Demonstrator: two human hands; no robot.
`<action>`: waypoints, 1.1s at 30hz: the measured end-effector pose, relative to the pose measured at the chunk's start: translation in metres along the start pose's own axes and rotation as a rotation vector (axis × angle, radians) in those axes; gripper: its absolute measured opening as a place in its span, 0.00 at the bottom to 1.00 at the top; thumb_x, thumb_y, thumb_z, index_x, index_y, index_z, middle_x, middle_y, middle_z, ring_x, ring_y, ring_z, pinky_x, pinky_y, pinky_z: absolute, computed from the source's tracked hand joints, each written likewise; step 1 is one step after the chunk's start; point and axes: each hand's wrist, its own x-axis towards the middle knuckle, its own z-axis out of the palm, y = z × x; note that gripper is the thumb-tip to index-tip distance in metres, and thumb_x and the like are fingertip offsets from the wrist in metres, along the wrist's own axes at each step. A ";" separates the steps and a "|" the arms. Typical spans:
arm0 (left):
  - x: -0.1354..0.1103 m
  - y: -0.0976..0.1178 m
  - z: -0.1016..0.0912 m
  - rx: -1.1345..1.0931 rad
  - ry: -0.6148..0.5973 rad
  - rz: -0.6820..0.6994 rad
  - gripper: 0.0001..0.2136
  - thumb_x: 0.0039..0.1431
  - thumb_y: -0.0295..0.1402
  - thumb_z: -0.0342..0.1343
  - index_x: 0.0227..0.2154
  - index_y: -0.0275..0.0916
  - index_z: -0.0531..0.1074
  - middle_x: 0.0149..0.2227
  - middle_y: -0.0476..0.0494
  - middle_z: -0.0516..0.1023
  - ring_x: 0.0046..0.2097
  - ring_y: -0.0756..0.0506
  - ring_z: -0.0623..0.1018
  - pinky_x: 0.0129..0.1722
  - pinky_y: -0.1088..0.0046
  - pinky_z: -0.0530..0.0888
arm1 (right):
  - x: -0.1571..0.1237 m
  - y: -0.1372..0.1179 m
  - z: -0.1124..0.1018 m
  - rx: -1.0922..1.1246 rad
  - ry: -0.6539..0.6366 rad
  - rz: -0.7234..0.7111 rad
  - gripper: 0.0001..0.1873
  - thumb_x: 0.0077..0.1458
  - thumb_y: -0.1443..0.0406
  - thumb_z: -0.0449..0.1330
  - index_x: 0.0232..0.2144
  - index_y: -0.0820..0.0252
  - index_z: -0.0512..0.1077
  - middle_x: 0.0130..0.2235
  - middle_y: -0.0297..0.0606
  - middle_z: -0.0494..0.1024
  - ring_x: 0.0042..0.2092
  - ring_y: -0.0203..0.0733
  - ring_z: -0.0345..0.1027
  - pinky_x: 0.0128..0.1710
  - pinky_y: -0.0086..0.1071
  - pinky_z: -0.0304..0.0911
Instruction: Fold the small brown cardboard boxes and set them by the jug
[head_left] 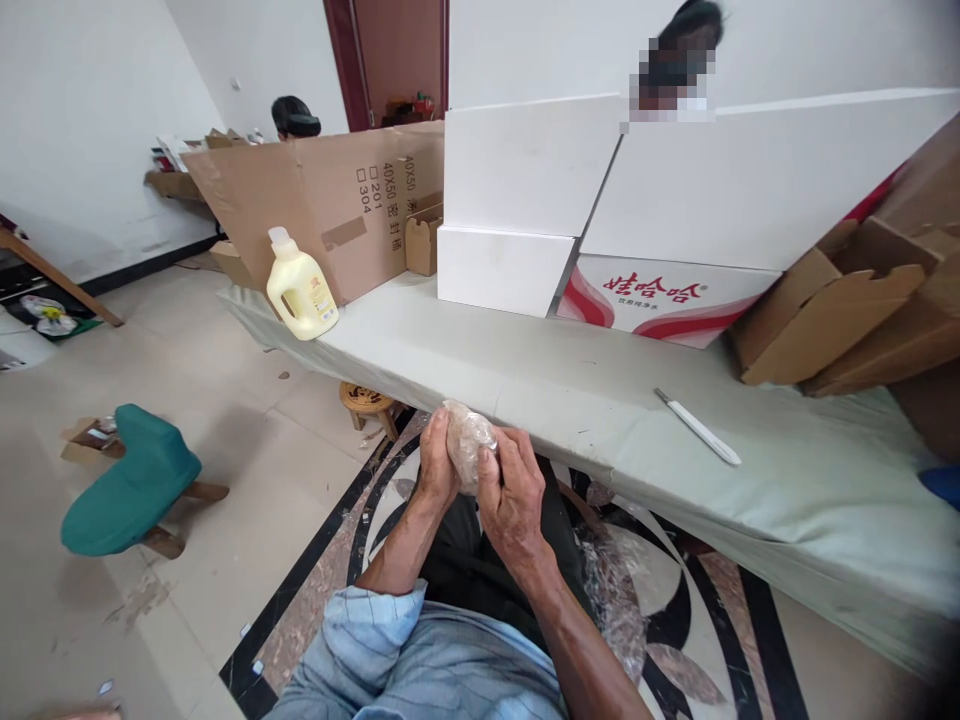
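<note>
Between my two hands, just off the front edge of the cloth-covered table (510, 350), is a roundish bundle of crumpled clear plastic wrap (469, 440). My left hand (437, 462) is closed around its left side. On the other side my right hand (514, 490) grips it, the thumb laid over the front. What lies inside the wrap, if anything, I cannot make out. A white-handled knife (701, 428) rests on the table to the right, apart from both hands.
A pale yellow jug (301, 290) stands at the table's left end, before a large cardboard sheet (337, 215). White boxes (510, 180) are stacked behind, with open brown cartons (832, 310) at right. A green-seated stool (131, 490) and loose plastic wrap (615, 590) are on the floor.
</note>
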 end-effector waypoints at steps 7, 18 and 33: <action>0.004 0.030 -0.013 0.254 -0.140 0.107 0.23 0.54 0.54 0.74 0.39 0.39 0.80 0.33 0.49 0.81 0.33 0.48 0.77 0.36 0.73 0.76 | 0.008 0.021 -0.011 0.197 -0.111 0.247 0.21 0.77 0.58 0.54 0.31 0.57 0.72 0.33 0.35 0.71 0.34 0.41 0.64 0.37 0.34 0.64; 0.000 0.034 0.000 0.182 0.134 0.194 0.20 0.54 0.50 0.73 0.35 0.38 0.80 0.31 0.49 0.81 0.32 0.49 0.77 0.36 0.75 0.75 | -0.009 0.011 -0.012 0.344 -0.191 0.445 0.27 0.75 0.45 0.56 0.56 0.59 0.80 0.46 0.43 0.83 0.47 0.51 0.76 0.49 0.39 0.72; 0.004 0.072 -0.014 0.494 -0.051 0.225 0.19 0.57 0.51 0.69 0.33 0.38 0.84 0.30 0.46 0.83 0.33 0.46 0.77 0.33 0.74 0.73 | -0.003 0.016 -0.013 0.346 -0.258 0.416 0.24 0.76 0.48 0.54 0.33 0.59 0.73 0.32 0.34 0.73 0.34 0.41 0.65 0.35 0.32 0.61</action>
